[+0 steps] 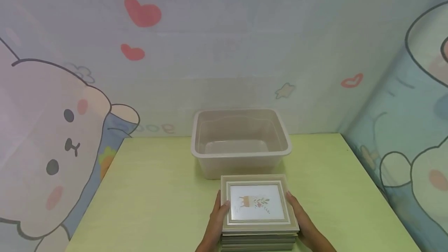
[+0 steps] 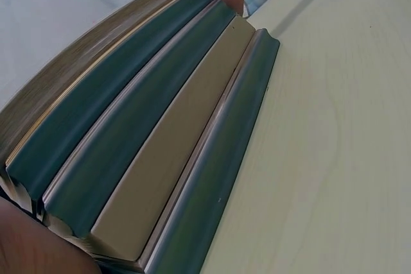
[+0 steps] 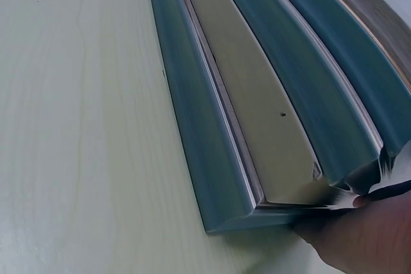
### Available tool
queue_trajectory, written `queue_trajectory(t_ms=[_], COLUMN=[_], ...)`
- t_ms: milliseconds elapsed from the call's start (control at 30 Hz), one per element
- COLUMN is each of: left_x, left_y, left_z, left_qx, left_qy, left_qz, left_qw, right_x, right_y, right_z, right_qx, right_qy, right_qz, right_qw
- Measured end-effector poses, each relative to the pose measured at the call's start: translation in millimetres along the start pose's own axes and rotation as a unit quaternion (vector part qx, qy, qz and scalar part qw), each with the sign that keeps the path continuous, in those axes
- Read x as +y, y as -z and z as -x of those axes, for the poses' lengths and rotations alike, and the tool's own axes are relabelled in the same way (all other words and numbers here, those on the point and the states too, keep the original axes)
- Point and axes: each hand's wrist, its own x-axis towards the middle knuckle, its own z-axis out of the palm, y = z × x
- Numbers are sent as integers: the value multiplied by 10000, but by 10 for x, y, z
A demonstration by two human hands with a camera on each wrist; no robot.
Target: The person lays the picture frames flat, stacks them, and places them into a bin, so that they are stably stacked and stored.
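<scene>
A stack of picture frames lies near the front of the table. Its top frame is cream, with a print of a potted plant turned sideways. My left hand holds the stack's left side, the thumb over the top frame's border. On the opposite side, my right hand grips the edge near the top. Teal and beige frame sides show in layers in the left wrist view. In the right wrist view, my right hand is at a corner of the stack. The undersides of the fingers are hidden.
Right behind the stack stands a beige plastic tub with nothing visible inside. The pale yellow-green table extends to both sides. Behind it hangs a wall covering printed with hearts and cartoon animals.
</scene>
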Motion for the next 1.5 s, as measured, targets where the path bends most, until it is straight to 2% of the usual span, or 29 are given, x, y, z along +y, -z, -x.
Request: queue_trajectory(t_ms=[300,500,700,867,933,1100,1200,1367,1500], left_x=[8,2,19,26,27,37,46,27,8], left_y=[-23,-35,-63,-52,-42,-21,-5,14,14], left_z=[36,58,43,24,27,27,18,1,-10], left_qx=[97,29,-8,-131,-170,-401,-605,-758,-839], left_qy=[130,-275,-410,-347,-228,-17,-13,-66,-164], left_qz=[183,323,303,338,389,824,1012,1161,1178], left_qw=[9997,9991,9987,9987,9988,9958,9930,9903,9893], right_x=[-17,-61,-77,-72,-67,-69,-80,-78,-64], right_y=[-31,-35,-20,-15,-6,5,10,25,28], right_z=[-11,-13,-2,-8,-6,-2,-4,0,13], right_qx=[-1,-122,-85,15,-78,-315,-420,-613,-616], right_qy=[247,273,226,218,272,418,524,750,708], right_qz=[-341,-438,-573,-751,-679,-720,-842,-872,-966], right_qw=[9991,9986,9981,9969,9973,9960,9942,9915,9909])
